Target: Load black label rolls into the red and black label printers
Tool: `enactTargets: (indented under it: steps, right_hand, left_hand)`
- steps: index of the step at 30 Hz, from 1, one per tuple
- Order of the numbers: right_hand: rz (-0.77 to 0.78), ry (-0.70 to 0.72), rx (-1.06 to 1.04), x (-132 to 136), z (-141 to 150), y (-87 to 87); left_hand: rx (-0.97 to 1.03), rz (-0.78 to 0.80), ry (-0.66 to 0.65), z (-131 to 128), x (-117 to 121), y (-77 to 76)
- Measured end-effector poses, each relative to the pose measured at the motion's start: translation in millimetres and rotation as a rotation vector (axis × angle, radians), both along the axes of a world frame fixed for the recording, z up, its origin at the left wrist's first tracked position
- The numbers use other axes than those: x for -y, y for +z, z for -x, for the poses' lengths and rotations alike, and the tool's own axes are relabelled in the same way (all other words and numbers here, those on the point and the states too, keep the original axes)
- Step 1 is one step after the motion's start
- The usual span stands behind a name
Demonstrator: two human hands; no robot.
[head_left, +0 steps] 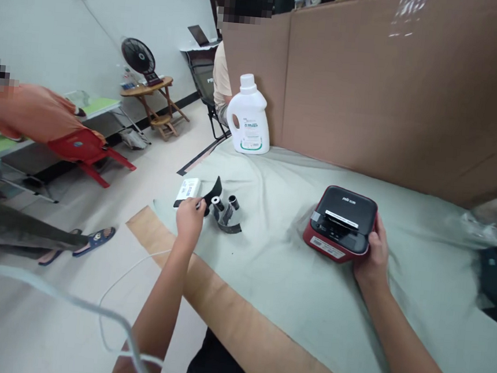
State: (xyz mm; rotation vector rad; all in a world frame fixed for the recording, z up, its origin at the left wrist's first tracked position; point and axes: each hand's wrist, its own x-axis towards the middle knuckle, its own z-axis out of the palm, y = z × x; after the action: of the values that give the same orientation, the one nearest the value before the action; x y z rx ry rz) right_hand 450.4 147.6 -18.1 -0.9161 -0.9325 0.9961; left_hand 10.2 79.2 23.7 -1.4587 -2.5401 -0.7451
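Note:
My right hand (pixel 373 258) grips the right side of a small red and black label printer (pixel 345 209), its fingers wrapped round the edge and partly hidden behind it. A strip with small lettering shows on the printer's top. On the left, my left hand (pixel 190 219) is closed in a pinch at a black ribbon (pixel 213 192); the fingertips partly hide the held end. Close by on the cloth are two small black rolls, one a ribbon roll (pixel 217 203) and the other a dark spool (pixel 234 202), with a curled dark strip (pixel 230 228). A white box (pixel 188 189) lies just beyond that hand.
A white detergent bottle (pixel 249 117) stands at the back before a tall cardboard panel (pixel 383 88). Pale green cloth (pixel 267 269) covers the table, with a wooden edge (pixel 237 310) nearest me. A white cable (pixel 68 298) crosses lower left. Other people sit beyond.

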Motion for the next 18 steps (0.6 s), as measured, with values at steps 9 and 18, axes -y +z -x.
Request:
enactTargets:
  steps: [9, 18]
  right_hand:
    - [0.056, 0.09, 0.142, 10.6, -36.4, 7.1]
    - [0.03, 0.051, 0.558, 38.2, -31.6, -7.4]
  left_hand:
    - [0.095, -0.422, -0.013, -57.1, -4.8, 33.1]
    - [0.956, 0.015, -0.856, -243.3, -51.4, 13.4]
